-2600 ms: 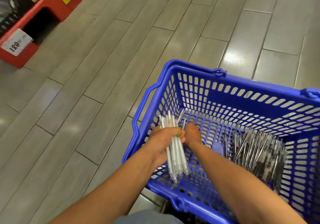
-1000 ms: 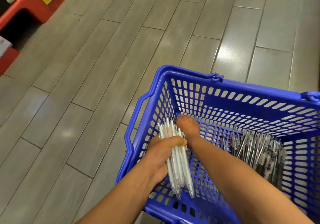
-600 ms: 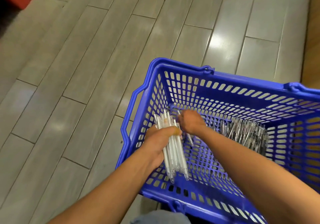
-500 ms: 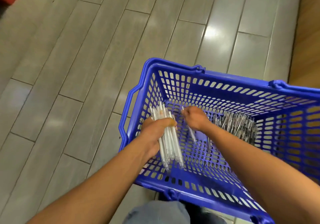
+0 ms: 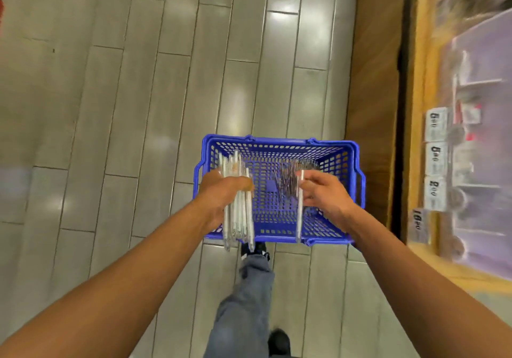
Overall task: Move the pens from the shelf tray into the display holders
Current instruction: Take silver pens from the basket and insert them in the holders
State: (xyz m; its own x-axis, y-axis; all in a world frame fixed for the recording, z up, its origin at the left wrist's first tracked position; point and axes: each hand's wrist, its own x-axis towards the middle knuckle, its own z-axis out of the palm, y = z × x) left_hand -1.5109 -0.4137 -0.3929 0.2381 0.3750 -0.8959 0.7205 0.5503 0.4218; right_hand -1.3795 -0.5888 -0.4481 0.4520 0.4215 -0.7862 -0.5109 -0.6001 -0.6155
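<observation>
A bundle of clear pens (image 5: 238, 205) stands nearly upright in the left hand (image 5: 221, 194), whose grip is clamped round its middle, both ends sticking out. The right hand (image 5: 322, 191) pinches a single pen (image 5: 299, 208), also upright. Both hover above a blue basket (image 5: 277, 237) on the tiled floor (image 5: 110, 108), loose pens (image 5: 291, 175) lying inside. A wooden shelf (image 5: 415, 80) stands close on the right; open floor lies left.

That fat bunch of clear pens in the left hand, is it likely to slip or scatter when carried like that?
Probably somewhat. The bunch of pens looks smooth, thin and stiff, so single pens could slide out lengthwise. The left hand wraps only their middle, leaving both ends free to fan out. It is likely light, since one hand carries it all above the blue basket.
</observation>
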